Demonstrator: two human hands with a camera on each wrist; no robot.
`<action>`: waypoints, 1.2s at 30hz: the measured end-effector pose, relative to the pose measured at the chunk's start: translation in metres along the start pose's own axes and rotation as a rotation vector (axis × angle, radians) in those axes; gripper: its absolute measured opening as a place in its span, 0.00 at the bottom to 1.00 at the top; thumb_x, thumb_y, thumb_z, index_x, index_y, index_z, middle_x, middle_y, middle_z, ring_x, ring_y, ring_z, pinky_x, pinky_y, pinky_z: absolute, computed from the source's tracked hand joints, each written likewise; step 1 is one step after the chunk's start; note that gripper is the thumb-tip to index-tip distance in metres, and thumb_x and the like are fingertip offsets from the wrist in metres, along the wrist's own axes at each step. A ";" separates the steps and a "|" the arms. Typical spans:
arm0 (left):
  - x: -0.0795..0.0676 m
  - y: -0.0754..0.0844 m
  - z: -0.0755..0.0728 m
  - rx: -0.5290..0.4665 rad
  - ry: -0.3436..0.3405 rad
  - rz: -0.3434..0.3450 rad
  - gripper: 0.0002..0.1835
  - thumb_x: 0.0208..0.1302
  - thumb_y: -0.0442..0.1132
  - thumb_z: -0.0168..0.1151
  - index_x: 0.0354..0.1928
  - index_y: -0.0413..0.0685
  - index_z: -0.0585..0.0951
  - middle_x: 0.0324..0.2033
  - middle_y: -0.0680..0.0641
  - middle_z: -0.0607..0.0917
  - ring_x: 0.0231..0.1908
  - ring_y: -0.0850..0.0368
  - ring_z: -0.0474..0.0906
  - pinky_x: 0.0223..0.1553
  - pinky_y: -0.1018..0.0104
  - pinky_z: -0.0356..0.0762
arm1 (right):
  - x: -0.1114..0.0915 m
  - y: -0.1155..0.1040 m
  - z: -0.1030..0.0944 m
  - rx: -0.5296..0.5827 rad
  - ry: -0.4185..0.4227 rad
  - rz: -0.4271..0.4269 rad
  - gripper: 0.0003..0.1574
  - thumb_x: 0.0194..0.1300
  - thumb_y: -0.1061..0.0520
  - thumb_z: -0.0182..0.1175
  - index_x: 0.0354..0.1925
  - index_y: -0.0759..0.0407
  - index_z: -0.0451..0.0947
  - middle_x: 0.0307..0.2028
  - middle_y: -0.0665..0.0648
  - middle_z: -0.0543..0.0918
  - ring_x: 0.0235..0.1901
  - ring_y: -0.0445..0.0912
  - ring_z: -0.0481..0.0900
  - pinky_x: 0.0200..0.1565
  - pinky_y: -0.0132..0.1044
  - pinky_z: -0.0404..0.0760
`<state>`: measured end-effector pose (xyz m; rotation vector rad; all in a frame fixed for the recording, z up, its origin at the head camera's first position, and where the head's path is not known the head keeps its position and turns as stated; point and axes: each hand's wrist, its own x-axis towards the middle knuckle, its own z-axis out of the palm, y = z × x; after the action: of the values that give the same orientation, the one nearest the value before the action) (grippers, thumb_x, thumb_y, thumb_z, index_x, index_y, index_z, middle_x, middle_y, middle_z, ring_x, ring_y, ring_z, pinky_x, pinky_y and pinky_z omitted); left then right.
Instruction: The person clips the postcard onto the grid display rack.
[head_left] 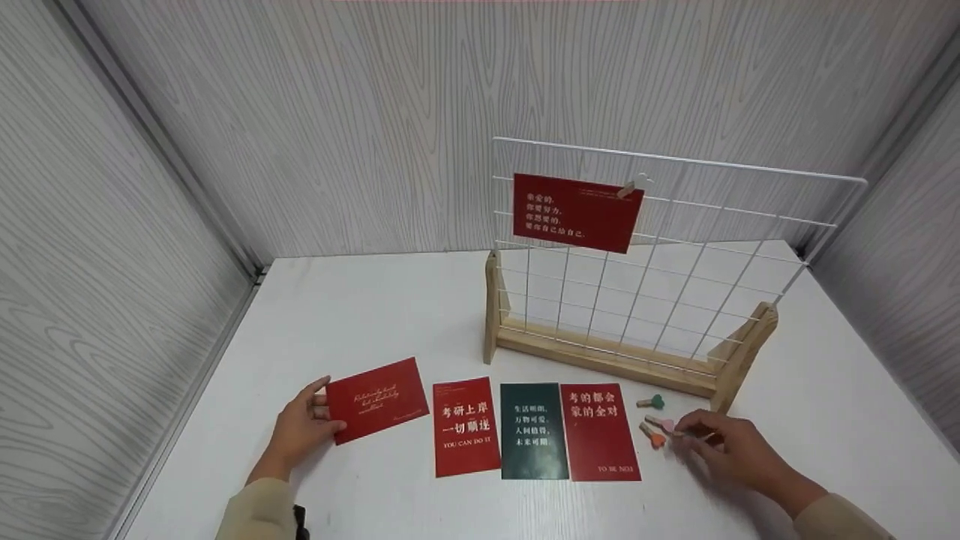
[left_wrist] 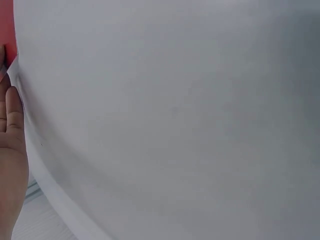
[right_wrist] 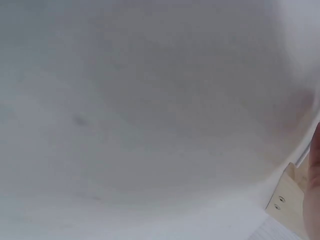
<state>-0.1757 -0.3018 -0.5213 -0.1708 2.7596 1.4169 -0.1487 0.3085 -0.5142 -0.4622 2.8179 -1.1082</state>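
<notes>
My left hand (head_left: 300,426) holds a red card (head_left: 377,400) with gold script by its left end, thumb on the front face and fingers behind. At the left edge of the left wrist view, part of that hand (left_wrist: 11,130) and a strip of the red card (left_wrist: 7,30) show. My right hand (head_left: 731,448) is low over the table, thumb and fingers pinching a small wooden clothespin (head_left: 703,436), partly hidden. Right at its fingertips lie clothespins with hearts: a pink one (head_left: 660,424), an orange one (head_left: 652,435) and a green one (head_left: 650,402).
A white wire grid (head_left: 679,255) on a wooden stand (head_left: 611,361) carries a red card (head_left: 576,214), clipped near its upper right corner by a clothespin (head_left: 626,190). In front lie a red card (head_left: 465,461), a green card (head_left: 534,465) and another red card (head_left: 600,442).
</notes>
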 end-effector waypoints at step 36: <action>0.010 0.033 -0.010 -0.214 -0.016 -0.019 0.36 0.53 0.34 0.60 0.63 0.62 0.57 0.42 0.41 0.73 0.41 0.49 0.74 0.35 0.61 0.75 | 0.035 -0.047 -0.037 0.294 0.181 -0.131 0.16 0.49 0.57 0.63 0.39 0.57 0.77 0.35 0.55 0.79 0.31 0.46 0.76 0.32 0.32 0.76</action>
<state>-0.1889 -0.2918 -0.4899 -0.1904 2.5813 1.6991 -0.1768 0.2890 -0.4541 -0.5503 2.7329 -1.6368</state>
